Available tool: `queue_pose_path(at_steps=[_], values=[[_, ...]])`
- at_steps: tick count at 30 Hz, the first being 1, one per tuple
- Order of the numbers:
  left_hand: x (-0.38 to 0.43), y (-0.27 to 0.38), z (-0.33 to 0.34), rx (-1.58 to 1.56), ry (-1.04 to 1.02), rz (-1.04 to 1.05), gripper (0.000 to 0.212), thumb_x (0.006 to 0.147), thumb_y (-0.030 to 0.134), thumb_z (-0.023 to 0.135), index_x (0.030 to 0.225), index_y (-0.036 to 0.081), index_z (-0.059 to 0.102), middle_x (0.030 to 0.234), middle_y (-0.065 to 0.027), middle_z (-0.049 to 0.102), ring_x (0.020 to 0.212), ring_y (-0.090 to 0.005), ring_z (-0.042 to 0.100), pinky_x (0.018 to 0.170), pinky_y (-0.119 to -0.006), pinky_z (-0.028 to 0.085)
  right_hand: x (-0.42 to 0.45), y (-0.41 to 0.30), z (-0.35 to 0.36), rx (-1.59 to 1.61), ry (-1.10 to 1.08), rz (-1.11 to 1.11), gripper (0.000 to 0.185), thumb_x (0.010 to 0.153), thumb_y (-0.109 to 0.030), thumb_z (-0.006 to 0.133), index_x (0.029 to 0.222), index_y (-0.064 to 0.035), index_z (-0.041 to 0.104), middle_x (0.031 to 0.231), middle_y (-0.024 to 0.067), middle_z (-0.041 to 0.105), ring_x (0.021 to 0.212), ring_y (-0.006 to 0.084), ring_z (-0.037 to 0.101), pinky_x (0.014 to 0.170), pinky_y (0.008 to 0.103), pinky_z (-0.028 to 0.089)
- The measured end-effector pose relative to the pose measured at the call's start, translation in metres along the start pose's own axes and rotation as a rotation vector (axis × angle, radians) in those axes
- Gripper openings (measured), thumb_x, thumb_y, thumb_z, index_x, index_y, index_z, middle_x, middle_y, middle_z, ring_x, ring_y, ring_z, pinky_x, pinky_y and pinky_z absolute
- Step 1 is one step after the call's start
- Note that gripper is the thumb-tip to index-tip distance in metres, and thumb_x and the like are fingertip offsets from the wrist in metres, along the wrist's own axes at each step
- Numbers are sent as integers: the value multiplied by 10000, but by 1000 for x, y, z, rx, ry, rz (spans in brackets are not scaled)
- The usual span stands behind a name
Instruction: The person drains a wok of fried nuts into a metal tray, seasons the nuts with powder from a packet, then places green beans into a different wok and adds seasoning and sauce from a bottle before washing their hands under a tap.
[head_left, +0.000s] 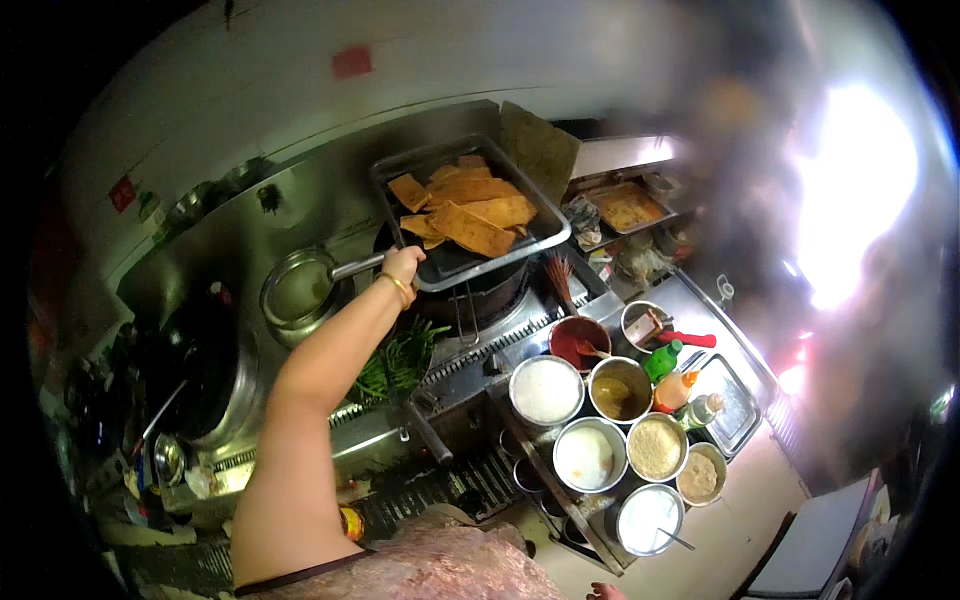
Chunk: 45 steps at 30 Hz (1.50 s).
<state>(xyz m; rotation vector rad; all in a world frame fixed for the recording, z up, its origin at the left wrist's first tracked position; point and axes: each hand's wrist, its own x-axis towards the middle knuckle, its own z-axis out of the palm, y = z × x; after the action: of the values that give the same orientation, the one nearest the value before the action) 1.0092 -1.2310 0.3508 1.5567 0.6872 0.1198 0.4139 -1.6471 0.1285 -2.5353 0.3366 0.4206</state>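
My left hand (405, 271), with a gold-coloured bangle at the wrist, grips the near left corner of a deep metal tray (493, 267). Flat orange-brown slabs of food (480, 214) lie piled in this tray. The tray is over a dark wok (495, 296), hiding much of it. Right beside my hand ends the metal handle (358, 265) of a round pan (300, 291); whether my fingers touch that handle is unclear. Only a few fingers of my right hand (604, 591) show at the bottom edge, and what they hold is hidden.
Green vegetables (401, 360) lie below my left forearm. To the right stand several seasoning pots, among them a pot of red sauce (579, 341) and a pot of white granules (546, 390). A green-capped bottle (663, 361) stands beside them. A large dark wok (195, 375) is at left.
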Motion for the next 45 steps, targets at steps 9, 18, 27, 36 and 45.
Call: queue_pose_path(at_steps=[9, 18, 27, 36, 45], values=[[115, -33, 72, -217, -112, 130, 768, 805, 169, 540, 1443, 105, 119, 1287, -226, 389, 912, -345, 564, 596, -420, 530, 84, -140, -57, 31, 405, -132, 174, 727, -66, 637, 899, -90, 645, 712, 110, 612, 637, 254, 609, 575, 344, 487], [111, -49, 44, -191, -380, -14, 566, 866, 455, 527, 1277, 137, 300, 1043, -90, 542, 856, -254, 592, 624, -436, 551, 235, -215, -126, 78, 503, -422, 217, 694, -4, 642, 893, -91, 637, 801, 85, 613, 702, 258, 591, 596, 349, 487], [-44, -243, -124, -275, -69, -197, 180, 820, 49, 482, 980, 89, 554, 702, -17, 558, 497, -74, 467, 386, -215, 359, 326, -181, -117, -259, 6, -151, 591, 704, -237, 712, 1240, -126, 490, 1136, 236, 531, 1026, 397, 541, 848, 434, 466], [-160, -330, -115, -380, 208, -603, 359, 824, 267, 618, 1151, 167, 508, 1099, -12, 566, 1045, -181, 523, 885, -449, 389, 307, -147, -83, -40, -277, -256, 394, 775, -252, 650, 1047, 17, 553, 973, 228, 606, 931, 374, 593, 798, 402, 476], [-54, -333, -145, -604, -308, -769, 301, 858, 408, 585, 966, 131, 540, 672, 14, 503, 594, -117, 489, 546, -306, 423, 290, -201, -116, 1168, -257, 247, 165, 939, -240, 449, 855, -118, 520, 611, -31, 439, 454, 62, 408, 362, 195, 316]])
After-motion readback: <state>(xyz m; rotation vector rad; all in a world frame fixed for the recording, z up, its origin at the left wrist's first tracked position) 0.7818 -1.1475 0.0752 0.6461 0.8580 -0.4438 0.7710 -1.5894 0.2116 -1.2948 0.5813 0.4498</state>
